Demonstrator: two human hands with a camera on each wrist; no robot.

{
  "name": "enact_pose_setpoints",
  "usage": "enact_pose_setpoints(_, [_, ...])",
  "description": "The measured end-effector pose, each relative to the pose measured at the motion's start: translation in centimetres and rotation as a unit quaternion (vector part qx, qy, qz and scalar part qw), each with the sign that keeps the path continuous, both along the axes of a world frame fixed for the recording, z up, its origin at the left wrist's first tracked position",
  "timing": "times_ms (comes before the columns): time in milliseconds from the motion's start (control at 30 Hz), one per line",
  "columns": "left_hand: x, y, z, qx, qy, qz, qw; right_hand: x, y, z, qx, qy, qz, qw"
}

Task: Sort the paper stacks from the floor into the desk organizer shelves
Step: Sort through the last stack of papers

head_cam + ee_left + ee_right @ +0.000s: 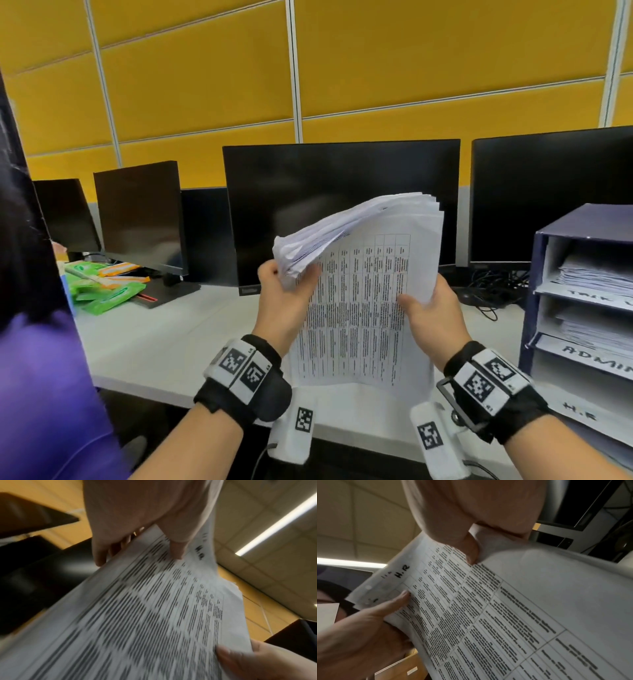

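I've got the paper stack (363, 291) upright over the desk (191, 329), left of the desk organizer (541, 267). My left hand (284, 301) pinches back its upper sheets; my right hand (431, 318) grips the right edge, thumb on front.

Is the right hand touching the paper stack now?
Touching. The head view shows the right hand gripping the paper stack at its edge, thumb on the printed sheet.
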State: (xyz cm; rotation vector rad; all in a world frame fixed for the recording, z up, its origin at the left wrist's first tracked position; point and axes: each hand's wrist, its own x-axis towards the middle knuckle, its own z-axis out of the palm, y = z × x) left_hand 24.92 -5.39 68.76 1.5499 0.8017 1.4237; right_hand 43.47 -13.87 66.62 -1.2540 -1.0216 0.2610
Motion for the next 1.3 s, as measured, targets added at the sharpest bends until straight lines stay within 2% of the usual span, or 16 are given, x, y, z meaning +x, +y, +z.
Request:
enact_pose_setpoints(100, [-0.8, -0.4, 3.9, 0.094, 0.024, 0.083, 0.992, 0.1, 0.3, 0.3, -0.015, -0.001, 0.018, 1.000])
enact_pose_setpoints(167, [-1.3, -0.5, 6.9, 0.162, 0.078, 0.149, 0.972, 0.0, 0.2, 0.7, -0.019, -0.003, 0.030, 0.999])
enact_pose_setpoints(200, [-1.5, -0.8, 8.5, 0.208, 0.133, 0.179, 0.952, 0.0, 0.2, 0.8, -0.018, -0.004, 0.038, 0.999])
enact_pose_setpoints(267, [-1.4, -1.4, 10.7, 0.293, 0.299, 0.216, 0.882, -0.4, 0.0, 1.0, -0.013, -0.013, 0.053, 0.998])
enact_pose_setpoints(333, [-1.1, -2.4, 12.3, 0.321, 0.436, 0.189, 0.819, -0.9, -0.1, 1.4, -0.010, -0.035, 0.063, 0.997])
enact_pose_setpoints(367, [-1.1, -2.9, 12.9, 0.308, 0.476, 0.153, 0.810, -1.2, -0.2, 1.8, -0.011, -0.053, 0.069, 0.996])
enact_pose_setpoints(433, [-1.6, -3.3, 13.9, 0.259, 0.502, 0.070, 0.822, -1.8, -0.6, 2.7, -0.012, -0.098, 0.085, 0.991])
enact_pose_setpoints(533, [-3.0, -3.1, 14.3, 0.202, 0.449, -0.020, 0.870, -2.3, -1.2, 4.5, -0.008, -0.168, 0.098, 0.981])
enact_pose_setpoints(667, [-4.8, -1.6, 12.6, 0.154, 0.309, -0.014, 0.938, -2.0, -1.3, 6.3, -0.006, -0.219, 0.081, 0.972])
enact_pose_setpoints(767, [-7.0, 0.6, 10.5, 0.093, 0.201, -0.010, 0.975, -0.2, -1.1, 6.1, -0.071, -0.236, 0.035, 0.968])
enact_pose_setpoints(867, [-9.2, 2.9, 7.5, 0.044, 0.131, -0.015, 0.990, 2.0, -1.3, 4.7, -0.106, -0.196, -0.011, 0.975])
enact_pose_setpoints(933, [-9.9, 4.5, 5.2, -0.003, 0.075, -0.027, 0.997, 2.6, -1.3, 3.3, -0.084, -0.081, 0.057, 0.992])
enact_pose_setpoints(1000, [-10.1, 5.8, 2.9, -0.047, 0.020, -0.045, 0.998, 2.4, -0.8, 1.9, -0.057, 0.070, 0.157, 0.983])
enact_pose_setpoints(1033, [-9.9, 6.2, 1.9, -0.063, -0.002, -0.050, 0.997, 2.1, -0.6, 1.3, -0.047, 0.098, 0.179, 0.978])
enact_pose_setpoints(1200, [-7.7, 5.8, -0.6, -0.027, -0.060, -0.016, 0.998, 0.7, 1.0, 1.0, 0.047, 0.042, 0.028, 0.998])
enact_pose_setpoints(1300, [-6.6, 4.4, -2.5, -0.009, -0.021, 0.020, 1.000, 0.9, 1.0, 0.1, 0.026, 0.038, 0.027, 0.999])
